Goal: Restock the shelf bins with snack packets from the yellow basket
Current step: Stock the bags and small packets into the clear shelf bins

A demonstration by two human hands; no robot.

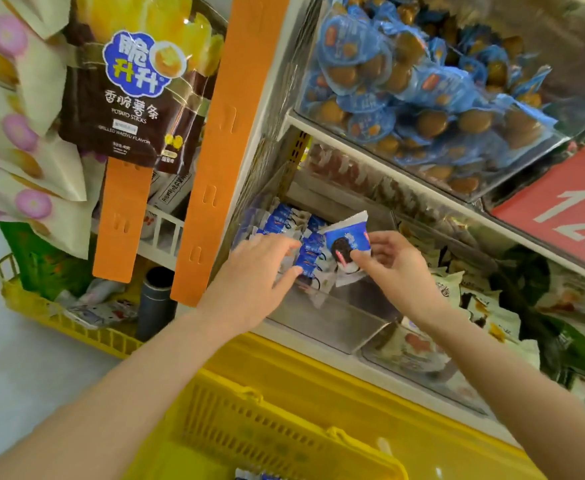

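Nearest you, the yellow slatted plastic basket (249, 420) sits under your forearms; a few packets may lie at its bottom edge, but that corner is cropped. Beyond it, at the clear plastic shelf bin (319, 323), you are mid-placement. Your left hand (260, 268) presses straight fingers against the row of standing blue-and-white packets (286, 220). Your right hand (391, 265) pinches one blue-and-white foil snack packet (344, 242), printed with a dark cookie and tilted above the row's right end. Next, slide it in upright beside the row, then let go. Farther up sits a clear upper bin of blue-wrapped brown snacks (422, 81).
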